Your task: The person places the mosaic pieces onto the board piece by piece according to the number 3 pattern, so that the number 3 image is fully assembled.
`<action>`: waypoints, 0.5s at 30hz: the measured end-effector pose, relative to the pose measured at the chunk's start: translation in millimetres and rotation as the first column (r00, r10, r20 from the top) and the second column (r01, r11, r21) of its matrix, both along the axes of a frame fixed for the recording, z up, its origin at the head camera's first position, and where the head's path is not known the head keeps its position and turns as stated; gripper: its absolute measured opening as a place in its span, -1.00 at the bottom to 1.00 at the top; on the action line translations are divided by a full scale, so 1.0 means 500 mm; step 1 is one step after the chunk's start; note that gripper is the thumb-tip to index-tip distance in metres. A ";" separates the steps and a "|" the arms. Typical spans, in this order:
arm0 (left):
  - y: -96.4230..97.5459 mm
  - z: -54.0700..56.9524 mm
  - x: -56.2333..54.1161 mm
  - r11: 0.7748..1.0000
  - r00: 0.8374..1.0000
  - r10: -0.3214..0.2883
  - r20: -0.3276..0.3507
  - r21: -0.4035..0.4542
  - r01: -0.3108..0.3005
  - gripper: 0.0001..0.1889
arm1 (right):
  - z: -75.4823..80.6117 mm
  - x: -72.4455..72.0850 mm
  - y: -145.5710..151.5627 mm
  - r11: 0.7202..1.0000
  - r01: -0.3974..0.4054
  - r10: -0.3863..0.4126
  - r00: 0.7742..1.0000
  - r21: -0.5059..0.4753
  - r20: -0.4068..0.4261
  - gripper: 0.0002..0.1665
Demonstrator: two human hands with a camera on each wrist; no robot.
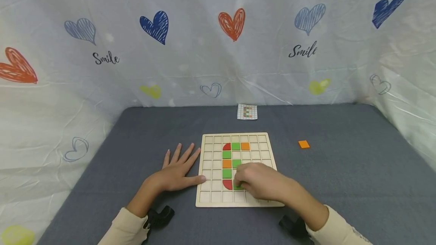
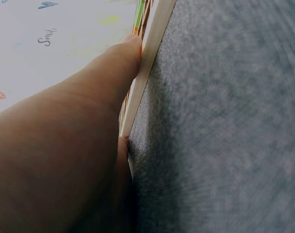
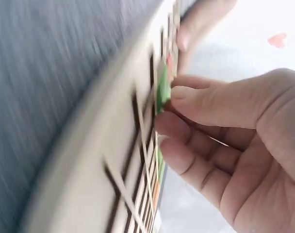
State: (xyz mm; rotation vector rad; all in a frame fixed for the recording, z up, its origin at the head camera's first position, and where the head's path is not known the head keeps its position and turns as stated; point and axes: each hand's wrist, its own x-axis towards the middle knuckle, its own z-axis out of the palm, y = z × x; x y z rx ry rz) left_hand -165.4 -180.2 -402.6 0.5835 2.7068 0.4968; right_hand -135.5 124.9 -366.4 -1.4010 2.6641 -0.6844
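A wooden grid board [image 1: 208,204] lies on the table, with red, green and orange tiles in some of its squares. Over its lower middle, my right hand [image 1: 262,180] pinches a green square tile [image 3: 162,87] between thumb and fingers, at the square beside the lower red rounded tile [image 1: 227,184]. In the right wrist view the tile looks slightly tilted, and the fingertips partly hide it. My left hand [image 1: 177,175] lies spread on the cloth at the board's left side, its thumb touching the board's edge.
One loose orange tile [image 1: 304,144] lies on the grey cloth [image 1: 340,184] to the board's right. Behind the board is a small pattern card [image 1: 247,112] showing a coloured grid. A white curtain [image 1: 204,59] printed with hearts hangs past the table's back edge.
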 end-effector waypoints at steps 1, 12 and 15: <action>0.000 -0.001 -0.001 1.000 1.000 0.001 0.002 0.001 -0.001 0.08 | 0.001 -0.008 0.010 1.000 0.010 -0.010 1.000 0.000 0.006 -0.76; 0.001 0.006 0.007 0.999 1.000 -0.019 -0.011 0.039 0.019 0.07 | 0.027 -0.085 0.183 0.858 0.481 -0.454 0.874 0.179 -0.171 -0.64; 0.002 0.008 0.006 1.000 1.000 -0.014 -0.011 0.021 0.014 0.07 | 0.028 -0.094 0.221 0.810 0.537 -0.509 0.844 0.236 -0.171 -0.62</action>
